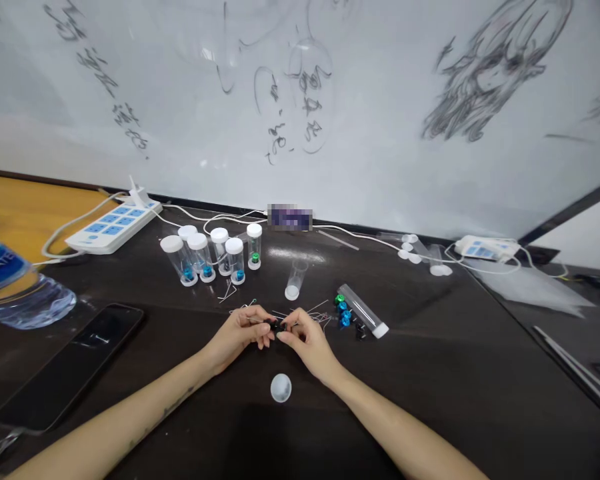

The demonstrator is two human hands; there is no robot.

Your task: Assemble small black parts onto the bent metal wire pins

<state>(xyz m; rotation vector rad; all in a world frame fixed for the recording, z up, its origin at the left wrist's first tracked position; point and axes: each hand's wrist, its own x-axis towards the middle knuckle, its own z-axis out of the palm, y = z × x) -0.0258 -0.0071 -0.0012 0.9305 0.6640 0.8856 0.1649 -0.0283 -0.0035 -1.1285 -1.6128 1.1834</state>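
My left hand (245,331) and my right hand (305,339) meet at the middle of the dark table. Between their fingertips is a small black part (275,325), pinched from both sides; its exact kind is too small to make out. A thin wire runs from the left fingers. Behind my right hand lie several thin bent wires (321,317). Just below the hands sits a small round white cup or cap (281,388). To the right are small blue parts (345,316), a green one (339,299) and black ones (361,331), beside a clear tube (363,309) with a white cap.
Several capped clear tubes (199,255) with coloured parts stand at back left. An uncapped tube (297,277) lies ahead. A phone (75,367), water bottle (20,287) and power strip (114,227) are left. White caps (407,247) and another power strip (487,247) lie right, before a whiteboard (370,120).
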